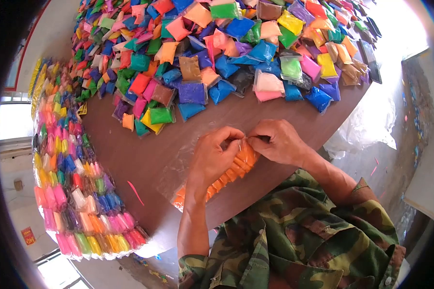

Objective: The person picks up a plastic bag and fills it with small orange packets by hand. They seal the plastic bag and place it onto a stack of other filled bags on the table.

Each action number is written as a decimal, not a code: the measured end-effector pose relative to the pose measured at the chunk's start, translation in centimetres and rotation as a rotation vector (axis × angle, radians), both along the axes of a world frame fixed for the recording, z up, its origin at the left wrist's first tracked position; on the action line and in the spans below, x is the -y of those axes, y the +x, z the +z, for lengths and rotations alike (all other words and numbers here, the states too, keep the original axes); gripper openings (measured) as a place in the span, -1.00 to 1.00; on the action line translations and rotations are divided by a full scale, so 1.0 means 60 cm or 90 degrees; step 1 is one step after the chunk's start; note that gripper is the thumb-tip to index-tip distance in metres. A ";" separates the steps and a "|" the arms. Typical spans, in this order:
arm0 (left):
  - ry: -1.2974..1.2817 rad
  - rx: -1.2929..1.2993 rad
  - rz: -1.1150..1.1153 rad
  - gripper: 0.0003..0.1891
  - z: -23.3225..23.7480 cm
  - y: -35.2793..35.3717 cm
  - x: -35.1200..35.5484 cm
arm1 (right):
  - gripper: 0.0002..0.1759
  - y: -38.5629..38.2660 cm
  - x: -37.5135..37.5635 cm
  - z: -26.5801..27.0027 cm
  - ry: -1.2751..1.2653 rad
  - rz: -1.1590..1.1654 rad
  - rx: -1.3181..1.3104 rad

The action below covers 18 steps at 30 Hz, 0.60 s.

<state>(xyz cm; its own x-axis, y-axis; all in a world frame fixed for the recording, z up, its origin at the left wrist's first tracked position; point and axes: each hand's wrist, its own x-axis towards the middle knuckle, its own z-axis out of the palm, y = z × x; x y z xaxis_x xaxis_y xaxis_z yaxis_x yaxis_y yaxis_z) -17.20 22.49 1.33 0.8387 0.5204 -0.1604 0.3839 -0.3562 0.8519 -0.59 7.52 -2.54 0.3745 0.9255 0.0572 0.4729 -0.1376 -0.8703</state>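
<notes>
Both hands meet over a strip of small orange packets (236, 166) that lies on the brown table (144, 154) near its front edge. My left hand (214, 154) pinches the strip's upper end from the left. My right hand (277, 142) pinches the same end from the right, fingertips touching the left hand's. The strip runs down-left under my left wrist to about the table's edge. Camouflage sleeves cover both upper arms.
A large heap of small coloured packets (217, 53) covers the far half of the table. Rows of packed coloured strips (77, 183) lie stacked at the left, below the table. A white plastic bag (366, 125) sits on the floor to the right.
</notes>
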 end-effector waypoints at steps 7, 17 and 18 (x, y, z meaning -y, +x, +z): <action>-0.169 -0.025 0.040 -0.81 -0.004 -0.006 -0.009 | -0.84 -0.003 -0.002 0.004 -0.023 -0.025 -0.016; 0.009 -0.039 0.102 -0.73 -0.005 -0.017 0.001 | -0.81 0.002 0.013 0.013 0.017 -0.053 -0.086; -0.016 -0.046 0.093 -0.73 -0.003 -0.018 -0.001 | -0.80 0.001 0.012 0.011 0.020 -0.048 -0.068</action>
<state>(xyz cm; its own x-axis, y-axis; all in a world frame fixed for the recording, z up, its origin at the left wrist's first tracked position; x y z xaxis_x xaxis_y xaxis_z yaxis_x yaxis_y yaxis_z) -18.27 22.53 1.18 0.7402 0.6311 -0.2321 0.4905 -0.2707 0.8283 -0.51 6.81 -1.87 0.4478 0.8932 0.0419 0.3668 -0.1407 -0.9196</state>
